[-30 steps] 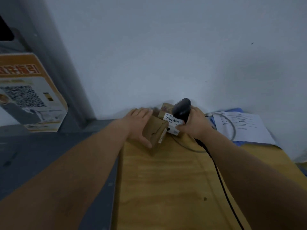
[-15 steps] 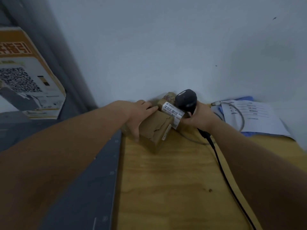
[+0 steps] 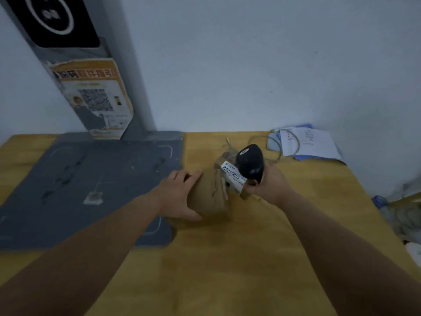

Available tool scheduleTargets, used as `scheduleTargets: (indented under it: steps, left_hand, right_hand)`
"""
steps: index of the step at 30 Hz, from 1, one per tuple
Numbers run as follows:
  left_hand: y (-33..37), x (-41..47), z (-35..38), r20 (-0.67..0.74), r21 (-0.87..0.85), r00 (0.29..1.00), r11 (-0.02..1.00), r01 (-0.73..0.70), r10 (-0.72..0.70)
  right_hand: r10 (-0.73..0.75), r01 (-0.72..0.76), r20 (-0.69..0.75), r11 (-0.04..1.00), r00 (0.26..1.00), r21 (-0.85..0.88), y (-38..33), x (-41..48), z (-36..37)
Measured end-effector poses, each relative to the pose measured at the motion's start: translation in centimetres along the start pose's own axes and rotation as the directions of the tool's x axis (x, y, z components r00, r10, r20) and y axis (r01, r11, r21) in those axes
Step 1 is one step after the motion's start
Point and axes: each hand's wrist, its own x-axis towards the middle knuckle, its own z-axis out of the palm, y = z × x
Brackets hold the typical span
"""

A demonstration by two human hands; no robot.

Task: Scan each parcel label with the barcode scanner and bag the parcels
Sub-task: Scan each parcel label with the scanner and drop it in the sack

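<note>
Brown paper-wrapped parcel on wooden table, white barcode label at its 2 o'clock corner; left hand clasping its 9 o'clock side, right hand gripping black barcode scanner against label.

Table: yellow wood, set against the wall.
Mat: grey, flat on the table's left part, white corner marks.
Parcel: brown, just right of the mat, on the wood.
Papers: white over blue, far right of the mat, by the wall.
Cable: looped, touching the papers.
</note>
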Motion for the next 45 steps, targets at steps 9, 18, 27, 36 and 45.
scheduleTargets:
  steps: [9,18,27,36,45]
  left_hand:
    - [7.6,-17.9,7.7,0.226,-0.904,0.936,0.299,0.305,-0.270]
    - [9.8,-28.2,15.6,0.404,-0.914,0.830,-0.136,0.382,-0.386]
    - [13.6,-27.7,14.0,0.040,-0.550,0.809,0.663,0.508,-0.586]
    - [9.5,-31.0,16.1,0.053,-0.904,0.761,0.292,0.311,-0.646]
    - [5.6,-35.4,18.4,0.174,-0.981,0.838,-0.022,0.190,-0.517]
  right_hand:
    - [0.131,-0.142,0.092,0.982,0.987,0.126,0.5,-17.6,2.8]
    - [0.194,-0.206,0.077,0.960,0.978,0.191,0.7,-31.5,8.2]
    - [0.174,-0.174,-0.017,0.984,0.985,0.035,-2.5,-36.7,12.7]
    - [0.236,-0.235,-0.108,0.972,0.966,0.023,-4.3,-37.3,10.3]
    - [0.168,-0.137,-0.004,0.816,0.986,0.562,-8.4,-40.9,11.2]
